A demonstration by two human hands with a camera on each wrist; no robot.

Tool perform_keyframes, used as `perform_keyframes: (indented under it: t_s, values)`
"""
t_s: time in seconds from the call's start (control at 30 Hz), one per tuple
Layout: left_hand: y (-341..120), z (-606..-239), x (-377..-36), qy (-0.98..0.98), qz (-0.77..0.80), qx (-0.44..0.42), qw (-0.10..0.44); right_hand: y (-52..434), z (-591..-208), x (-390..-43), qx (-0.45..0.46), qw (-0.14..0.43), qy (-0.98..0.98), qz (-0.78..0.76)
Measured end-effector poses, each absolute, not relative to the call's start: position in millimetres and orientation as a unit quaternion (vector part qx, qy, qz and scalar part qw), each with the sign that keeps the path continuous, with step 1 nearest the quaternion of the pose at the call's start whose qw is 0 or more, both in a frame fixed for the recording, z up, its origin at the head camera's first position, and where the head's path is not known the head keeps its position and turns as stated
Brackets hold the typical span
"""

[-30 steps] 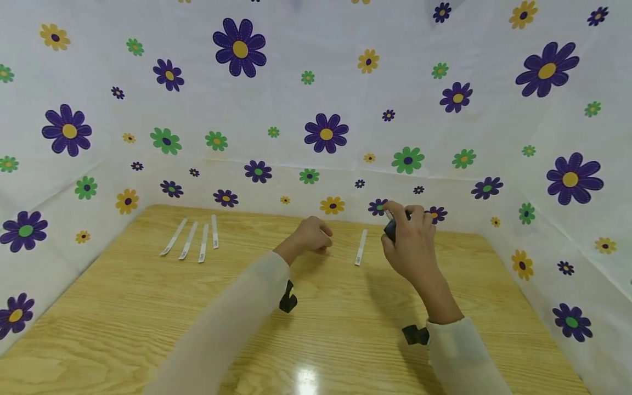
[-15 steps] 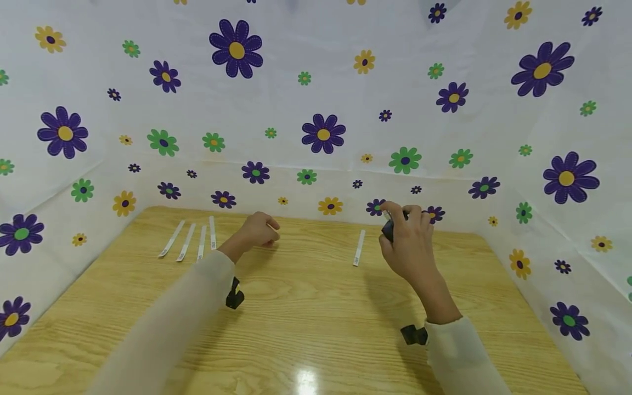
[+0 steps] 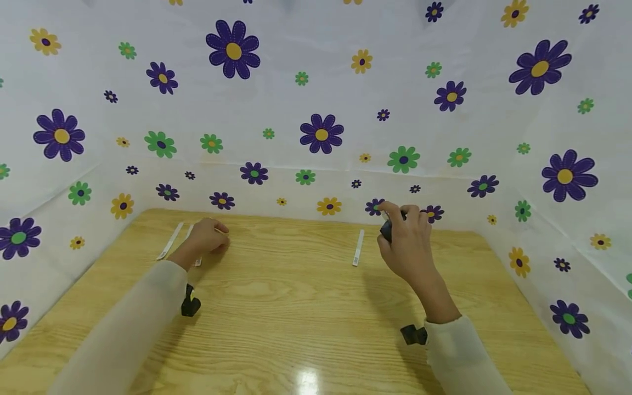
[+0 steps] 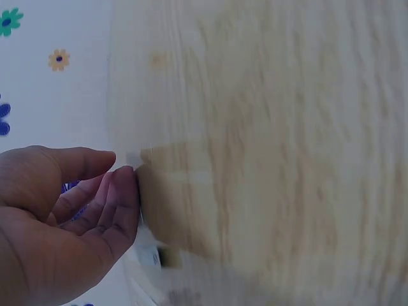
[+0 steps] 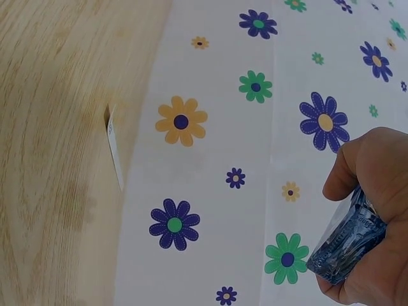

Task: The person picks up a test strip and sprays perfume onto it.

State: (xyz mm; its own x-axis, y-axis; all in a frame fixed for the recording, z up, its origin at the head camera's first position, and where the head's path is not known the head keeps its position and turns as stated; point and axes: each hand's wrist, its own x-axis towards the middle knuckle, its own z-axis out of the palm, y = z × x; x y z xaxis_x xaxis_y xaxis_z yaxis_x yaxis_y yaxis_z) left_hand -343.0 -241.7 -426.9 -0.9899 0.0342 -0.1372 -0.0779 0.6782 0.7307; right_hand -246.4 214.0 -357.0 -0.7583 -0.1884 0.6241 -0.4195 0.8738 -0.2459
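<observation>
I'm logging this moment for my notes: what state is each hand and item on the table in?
left hand: fingers loosely curled, over the group of strips, holding nothing that shows
right hand: raised, gripping the bottle
small bluish bottle: held off the table
single strip: flat on the table, untouched
group of strips: flat, partly hidden by left hand

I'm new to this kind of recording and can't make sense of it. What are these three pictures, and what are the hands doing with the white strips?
No machine here: a person wears three cameras. The wide picture comes from the head, the other two from the wrists. The wooden table stands inside flowered white sheeting. The left hand is over a group of white paper strips at the far left, fingers curled; whether it grips one is unclear, as its wrist view is blurred. One more single strip lies near the middle. The right hand holds a small bluish, see-through bottle above the table; what is in it cannot be told.
</observation>
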Motion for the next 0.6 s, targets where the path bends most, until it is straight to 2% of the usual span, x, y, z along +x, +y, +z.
perform_keyframes:
  t_s: [0.23, 0.6]
  values:
    - [-266, -428, -342, 0.914, 0.399, -0.026, 0.059, 216, -358, -247, 0.167, 0.308, -0.917, 0.189]
    - [-277, -426, -336, 0.933, 0.349, -0.054, 0.062, 216, -357, -246, 0.173, 0.306, -0.917, 0.187]
